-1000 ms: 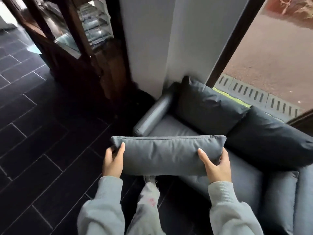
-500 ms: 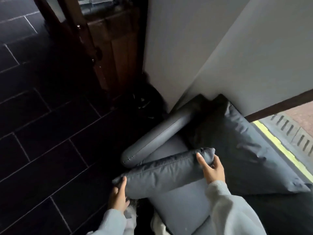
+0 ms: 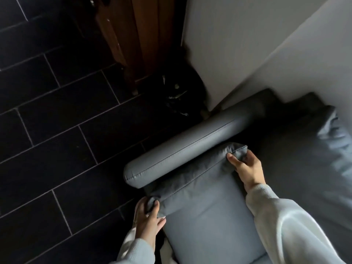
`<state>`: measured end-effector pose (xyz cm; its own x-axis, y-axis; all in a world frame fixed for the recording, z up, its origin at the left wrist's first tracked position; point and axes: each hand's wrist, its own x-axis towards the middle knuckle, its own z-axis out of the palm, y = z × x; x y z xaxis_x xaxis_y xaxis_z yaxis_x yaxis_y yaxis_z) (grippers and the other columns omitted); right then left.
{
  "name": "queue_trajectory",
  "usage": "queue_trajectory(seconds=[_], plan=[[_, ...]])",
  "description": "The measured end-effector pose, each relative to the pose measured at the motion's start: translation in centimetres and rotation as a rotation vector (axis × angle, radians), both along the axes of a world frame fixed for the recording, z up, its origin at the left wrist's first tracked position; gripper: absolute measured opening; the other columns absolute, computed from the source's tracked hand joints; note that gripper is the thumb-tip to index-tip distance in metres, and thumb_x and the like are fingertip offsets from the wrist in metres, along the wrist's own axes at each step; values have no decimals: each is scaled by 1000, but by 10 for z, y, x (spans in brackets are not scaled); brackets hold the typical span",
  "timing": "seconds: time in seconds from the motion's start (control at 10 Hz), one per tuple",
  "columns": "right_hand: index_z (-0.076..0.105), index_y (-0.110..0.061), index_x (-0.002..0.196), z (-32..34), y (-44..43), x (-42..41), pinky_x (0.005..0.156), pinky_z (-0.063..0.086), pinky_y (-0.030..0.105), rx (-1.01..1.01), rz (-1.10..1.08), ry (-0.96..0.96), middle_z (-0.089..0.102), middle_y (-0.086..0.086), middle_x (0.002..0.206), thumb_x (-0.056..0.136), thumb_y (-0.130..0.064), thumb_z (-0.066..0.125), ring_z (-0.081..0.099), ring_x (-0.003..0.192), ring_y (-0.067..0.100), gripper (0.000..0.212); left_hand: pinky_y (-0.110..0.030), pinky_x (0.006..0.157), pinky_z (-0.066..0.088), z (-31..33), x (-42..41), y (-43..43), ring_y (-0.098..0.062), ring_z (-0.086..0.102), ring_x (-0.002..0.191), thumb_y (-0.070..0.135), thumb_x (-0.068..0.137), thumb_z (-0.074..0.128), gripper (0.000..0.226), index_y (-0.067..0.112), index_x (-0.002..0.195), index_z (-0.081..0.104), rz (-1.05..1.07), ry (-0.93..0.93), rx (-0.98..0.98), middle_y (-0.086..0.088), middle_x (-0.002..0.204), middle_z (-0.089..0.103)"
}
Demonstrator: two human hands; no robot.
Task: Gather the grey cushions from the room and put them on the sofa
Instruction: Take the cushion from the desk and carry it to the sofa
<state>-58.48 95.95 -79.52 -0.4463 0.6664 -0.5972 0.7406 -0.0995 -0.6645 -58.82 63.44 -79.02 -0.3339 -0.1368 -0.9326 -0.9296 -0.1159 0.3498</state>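
A long grey cushion (image 3: 192, 174) stands on edge on the grey sofa seat (image 3: 205, 216), pressed against the inner side of the rounded armrest (image 3: 182, 149). My left hand (image 3: 147, 218) grips its near corner at the sofa's front edge. My right hand (image 3: 245, 166) grips its far corner, fingers pinching the fabric. A larger dark grey back cushion (image 3: 304, 155) leans against the sofa's back on the right, blurred.
Dark tiled floor (image 3: 57, 140) lies left of the sofa. A brown wooden cabinet (image 3: 133, 39) stands at the top against the white wall (image 3: 247, 44). A dark object (image 3: 177, 94) sits on the floor between cabinet and armrest.
The cushion went from held in the air before me down onto the seat, set along the armrest. My view swung left and closer to the sofa's end.
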Motion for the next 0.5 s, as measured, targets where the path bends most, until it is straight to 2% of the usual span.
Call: queue_trajectory(seconds=[0.1,0.2,0.3,0.4,0.5], plan=[[70,-38,106,-20,4,-4,96,55,33,56,-35,-23,77,-24,90,59,-64,85,71,92,-6,56,-43,85,53,-17,-14,9,-38,59,125,20,100,64,23,21,121,57,18,61,-47,-14,138,58],[65,-40,132,-33,4,-15,100,44,24,32,-30,-62,63,-30,90,65,-54,90,63,106,3,73,-42,87,53,-32,-28,12,-33,59,126,23,100,64,26,25,125,56,-32,62,-82,-8,135,60],[57,-29,146,-25,6,-22,113,45,33,-22,-31,-86,66,-9,113,75,-42,91,59,126,20,79,-46,94,53,-31,-34,15,-31,61,120,23,102,62,27,25,128,57,-34,18,-72,-7,126,64],[42,-28,158,-5,-4,-13,117,40,30,-37,10,-53,62,3,145,83,-51,83,53,140,24,88,-50,94,52,-18,-23,12,-42,60,118,29,102,60,32,14,130,57,-61,-37,-115,-13,120,64],[22,-23,166,31,-26,19,119,31,27,-67,-7,-16,43,5,164,88,-57,75,41,151,23,100,-55,115,33,16,-36,26,-49,42,139,17,101,61,51,-3,145,47,-183,157,-223,-27,150,47]])
